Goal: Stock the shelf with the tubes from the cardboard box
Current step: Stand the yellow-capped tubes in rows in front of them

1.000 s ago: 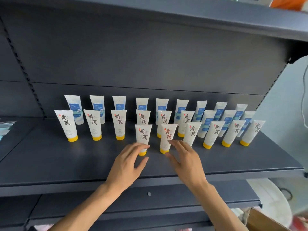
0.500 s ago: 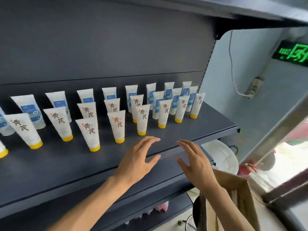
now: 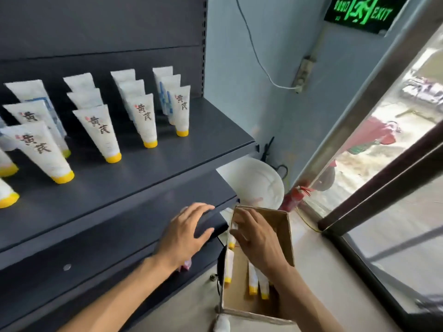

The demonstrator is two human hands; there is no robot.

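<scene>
Both hands empty, each grip loose: right hand (image 3: 257, 238) should dip into the box (image 3: 285, 236), pinch one tube (image 3: 252, 279) mid-body.

At upper right I see a green exit sign (image 3: 358, 11) on a pale blue wall (image 3: 242, 75); daylight floods through a glass door (image 3: 383, 149) at right.

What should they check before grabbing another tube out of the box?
1. Tubes left in the cardboard box: ok, several yellow-capped tubes lie inside.
2. Right hand free: ok, over the box, holding nothing.
3. Left hand free: ok, open by the shelf edge.
4. Room on the shelf: ok, bare front strip.
5. Shelved tubes upright: ok, standing on caps.
6. Box steady: cannot tell.
</scene>
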